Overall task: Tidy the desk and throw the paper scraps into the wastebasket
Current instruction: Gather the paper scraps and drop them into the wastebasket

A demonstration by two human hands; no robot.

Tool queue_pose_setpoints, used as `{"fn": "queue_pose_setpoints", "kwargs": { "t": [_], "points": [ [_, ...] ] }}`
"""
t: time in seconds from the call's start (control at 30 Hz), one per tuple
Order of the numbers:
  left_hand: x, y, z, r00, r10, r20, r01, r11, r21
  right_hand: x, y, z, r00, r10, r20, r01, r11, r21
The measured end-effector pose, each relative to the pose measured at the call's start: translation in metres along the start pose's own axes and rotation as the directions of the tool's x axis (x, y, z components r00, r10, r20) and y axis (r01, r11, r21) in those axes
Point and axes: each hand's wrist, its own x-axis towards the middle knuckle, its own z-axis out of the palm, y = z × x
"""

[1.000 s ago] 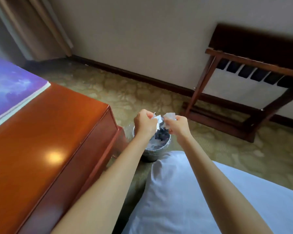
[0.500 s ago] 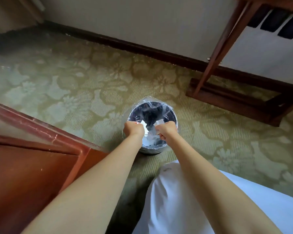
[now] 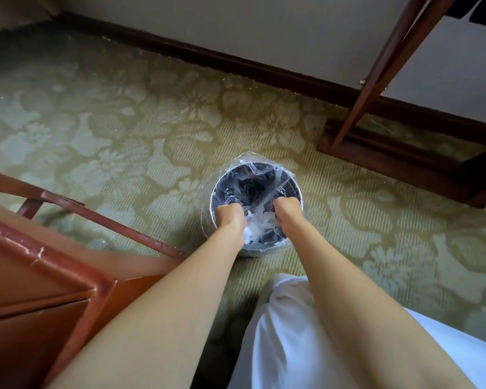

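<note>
patterned green carpet [image 3: 124,130] along a wall, and 2 hands down in the wastebasket [image 3: 254,251].
the small round bin stood on the floor just off the corner of the red-brown desk [image 3: 40,276], with a clear plastic liner [image 3: 253,162] folded over its rim. the left hand [image 3: 229,217] and right hand [image 3: 288,210] reached in over the near edge, backs up and fingers turned down out of sight, so it could not be told whether either was pinching paper or was empty. white paper scraps [image 3: 260,220] showed between the 2 wrists, inside the liner. such scraps were likely almost weightless, limp and easily torn, apt to cling to skin or drift past the rim. they were best gathered as a loose bunch in the fingertips and released low within the bin. a wooden rack [image 3: 390,68] stood by the wall on the right.
</note>
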Motion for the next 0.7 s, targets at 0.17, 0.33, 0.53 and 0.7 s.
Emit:
{"fn": "queue_pose_setpoints", "kwargs": {
  "t": [0.17, 0.33, 0.53, 0.7],
  "points": [
    [-0.032, 0.001, -0.014, 0.991, 0.118, 0.069, -0.131, 0.967, 0.221, -0.038, -0.015, -0.01, 0.978, -0.19, -0.085, 0.184, 0.98, -0.075],
    [-0.097, 0.022, -0.038, 0.934, 0.347, 0.083, -0.354, 0.873, 0.335, -0.112, -0.025, -0.018, 0.896, -0.436, -0.082, 0.428, 0.898, -0.105],
    [-0.2, 0.055, -0.083, 0.74, 0.665, 0.105, -0.647, 0.659, 0.383, -0.223, -0.063, -0.061, 0.729, -0.677, -0.099, 0.632, 0.722, -0.281],
    [-0.291, 0.076, -0.134, 0.479, 0.876, 0.052, -0.826, 0.431, 0.363, -0.335, -0.091, -0.074, 0.545, -0.827, -0.139, 0.797, 0.563, -0.218]
  ]
}}
